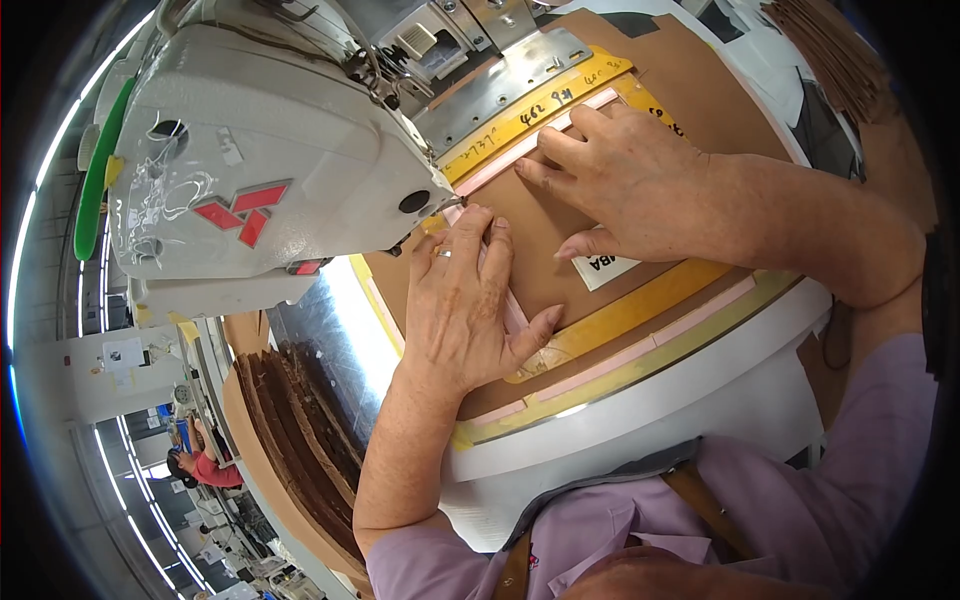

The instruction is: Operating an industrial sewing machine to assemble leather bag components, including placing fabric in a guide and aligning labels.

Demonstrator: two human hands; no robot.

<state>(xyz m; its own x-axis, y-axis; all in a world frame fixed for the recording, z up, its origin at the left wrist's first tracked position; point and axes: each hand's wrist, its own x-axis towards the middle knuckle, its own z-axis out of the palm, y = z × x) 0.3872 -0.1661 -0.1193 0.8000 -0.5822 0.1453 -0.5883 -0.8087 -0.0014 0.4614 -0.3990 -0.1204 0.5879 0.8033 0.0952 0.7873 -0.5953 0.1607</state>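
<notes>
My left hand (pixel 455 310) lies flat with its fingers stretched forward on a brown sheet (pixel 540 235), close to the sewing machine's (pixel 280 150) head. Its fingertips rest beside a pale pink strip (pixel 515 305), and the thumb is spread out to the right. Farther right, my right hand (pixel 635 190) is spread over the same sheet, fingertips at the white-and-pink strip (pixel 495 172) along the far side. A yellow template frame (pixel 640 305) with handwriting borders the sheet. Under my right palm, a white label (pixel 605 270) shows in part. The needle area is mostly hidden behind the machine head.
A perforated metal plate (pixel 515 85) lies along the frame's far edge. Stacked brown pieces (pixel 295 440) stand at the left, and more brown pieces (pixel 825 55) lie at the far right. A green handle-like part (pixel 100 180) hangs beside the machine. Another person (pixel 212 465) sits in the background.
</notes>
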